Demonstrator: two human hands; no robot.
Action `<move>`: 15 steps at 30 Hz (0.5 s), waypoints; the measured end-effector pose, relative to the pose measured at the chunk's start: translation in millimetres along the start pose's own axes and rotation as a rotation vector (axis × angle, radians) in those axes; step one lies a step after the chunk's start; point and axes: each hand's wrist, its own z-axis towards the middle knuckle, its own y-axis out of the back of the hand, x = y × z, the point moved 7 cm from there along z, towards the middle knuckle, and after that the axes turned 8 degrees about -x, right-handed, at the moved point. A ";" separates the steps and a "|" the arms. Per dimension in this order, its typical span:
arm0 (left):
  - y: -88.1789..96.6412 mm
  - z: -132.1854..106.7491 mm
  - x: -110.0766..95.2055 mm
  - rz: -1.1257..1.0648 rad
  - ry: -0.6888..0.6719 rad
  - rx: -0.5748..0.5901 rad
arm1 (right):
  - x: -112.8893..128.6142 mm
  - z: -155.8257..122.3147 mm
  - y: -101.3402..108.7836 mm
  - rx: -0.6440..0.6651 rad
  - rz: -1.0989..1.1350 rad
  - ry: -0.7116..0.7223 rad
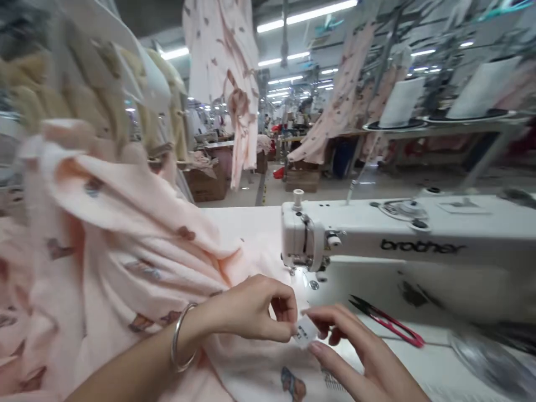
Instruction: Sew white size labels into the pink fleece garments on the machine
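A small white label [305, 331] with dark print is pinched at its left edge between the thumb and bent fingers of my left hand [262, 310]. My right hand [352, 346] is at the label's other side, its index finger by the upper corner and its thumb by the lower one, the fingers apart. Beneath both hands spreads pale pink fabric [151, 262] with small printed animal figures, heaped high at the left. The needle end of a white sewing machine [304, 237] stands just beyond my hands.
Red-handled thread snips [389, 322] lie on the machine bed to the right. Two white thread cones [402, 103] stand behind the machine. Pink printed garments [221, 56] hang ahead, and cardboard boxes [205, 181] sit on the floor.
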 end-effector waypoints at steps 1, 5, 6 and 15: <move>-2.9 3.0 4.7 -0.004 -0.003 -0.007 | 1.8 3.7 -0.9 0.038 0.059 -0.079; -6.1 10.8 23.4 -0.278 0.121 -0.064 | -10.7 6.6 -8.9 -0.042 0.295 -0.344; -7.8 11.4 27.2 -0.362 0.156 -0.076 | -14.5 5.4 -11.3 -0.081 0.341 -0.376; -13.8 11.1 37.3 -0.527 0.250 -0.210 | -18.9 5.4 -18.7 -0.171 0.444 -0.442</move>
